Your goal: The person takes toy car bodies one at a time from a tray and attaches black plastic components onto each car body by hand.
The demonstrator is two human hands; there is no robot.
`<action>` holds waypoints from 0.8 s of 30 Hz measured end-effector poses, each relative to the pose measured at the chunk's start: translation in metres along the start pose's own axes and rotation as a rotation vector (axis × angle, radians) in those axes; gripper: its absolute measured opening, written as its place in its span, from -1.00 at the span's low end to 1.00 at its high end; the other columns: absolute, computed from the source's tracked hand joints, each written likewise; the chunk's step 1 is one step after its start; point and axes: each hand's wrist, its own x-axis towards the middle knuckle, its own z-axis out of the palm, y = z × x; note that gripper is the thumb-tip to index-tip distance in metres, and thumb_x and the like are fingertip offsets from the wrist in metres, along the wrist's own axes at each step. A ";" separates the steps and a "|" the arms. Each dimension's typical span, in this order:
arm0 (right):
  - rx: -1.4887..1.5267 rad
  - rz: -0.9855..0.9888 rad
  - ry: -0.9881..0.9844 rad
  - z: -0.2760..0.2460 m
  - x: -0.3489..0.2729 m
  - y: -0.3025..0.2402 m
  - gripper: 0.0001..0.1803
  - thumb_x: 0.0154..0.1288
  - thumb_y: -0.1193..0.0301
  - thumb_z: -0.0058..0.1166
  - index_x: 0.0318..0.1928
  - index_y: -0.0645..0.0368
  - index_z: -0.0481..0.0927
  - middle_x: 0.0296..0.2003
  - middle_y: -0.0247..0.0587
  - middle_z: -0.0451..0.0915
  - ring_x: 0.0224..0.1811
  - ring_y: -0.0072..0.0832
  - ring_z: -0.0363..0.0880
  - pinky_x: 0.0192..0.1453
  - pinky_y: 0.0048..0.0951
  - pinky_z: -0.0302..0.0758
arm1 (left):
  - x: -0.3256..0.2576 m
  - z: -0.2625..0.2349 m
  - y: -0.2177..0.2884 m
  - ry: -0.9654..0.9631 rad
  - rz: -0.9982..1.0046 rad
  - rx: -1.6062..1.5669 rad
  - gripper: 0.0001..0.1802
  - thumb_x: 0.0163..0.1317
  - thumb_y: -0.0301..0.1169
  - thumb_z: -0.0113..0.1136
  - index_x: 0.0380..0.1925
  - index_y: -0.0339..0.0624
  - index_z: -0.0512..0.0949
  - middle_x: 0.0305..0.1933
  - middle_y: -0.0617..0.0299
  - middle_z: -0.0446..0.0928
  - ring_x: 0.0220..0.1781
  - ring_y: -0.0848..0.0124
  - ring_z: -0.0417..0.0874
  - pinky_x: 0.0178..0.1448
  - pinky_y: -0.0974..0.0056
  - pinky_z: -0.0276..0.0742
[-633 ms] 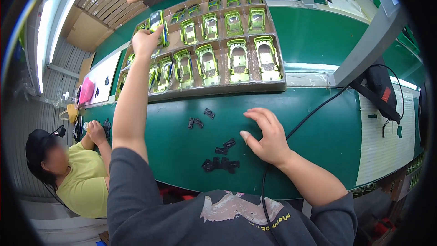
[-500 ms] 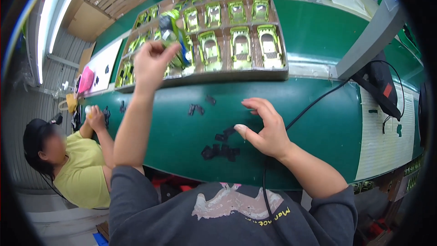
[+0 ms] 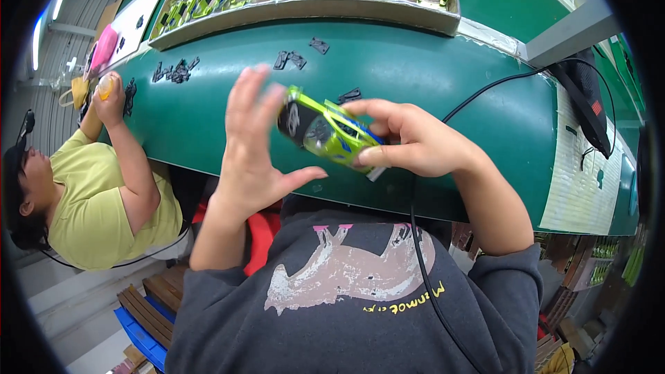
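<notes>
My right hand grips a bright green toy car body by one end, thumb on the near side and fingers on the far side. The shell is tilted over the green table, showing black, blue and clear window areas. Just left of its free end is my left hand, with fingers raised and thumb spread, slightly blurred and holding nothing. Beyond the car lie small black plastic parts, and another black piece shows close behind it.
A cardboard tray of green car bodies stands along the far side. A black cable runs across the table at right, near a grey post. At left a person in a yellow-green shirt works beside more black parts.
My left hand has come back from the tray toward me and let go of the green car body. My right hand, empty before, now holds it. The view has tipped downward.
</notes>
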 end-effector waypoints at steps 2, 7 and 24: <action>-0.031 0.036 -0.091 0.004 0.000 0.005 -0.35 0.31 0.59 0.17 0.37 0.30 0.25 -0.20 -0.24 0.68 -0.15 -0.64 0.60 -0.06 -0.52 0.53 | -0.004 -0.011 0.010 -0.261 0.035 0.101 0.01 -0.26 -0.46 0.50 0.34 -0.15 0.30 0.29 -0.09 0.36 0.35 -0.10 0.38 0.39 -0.05 0.32; -0.157 0.142 -0.250 0.014 -0.002 0.004 -0.33 0.25 0.52 0.27 0.34 0.27 0.31 -0.19 -0.24 0.65 -0.18 -0.65 0.57 -0.10 -0.53 0.53 | -0.014 -0.002 0.026 -0.331 0.137 0.113 -0.16 -0.13 -0.62 0.20 0.33 -0.24 0.35 -0.33 0.14 0.46 -0.25 0.16 0.55 -0.13 0.13 0.51; -1.003 -0.298 0.004 0.021 -0.005 0.005 -0.89 0.10 0.50 0.19 -0.40 0.29 0.56 -0.47 -0.02 0.62 -0.33 -0.05 0.65 -0.21 -0.11 0.56 | -0.015 0.022 0.041 -0.427 -0.086 -0.267 0.14 -0.29 -0.55 0.40 0.42 -0.45 0.09 -0.41 0.06 0.50 -0.35 0.15 0.60 -0.24 0.15 0.53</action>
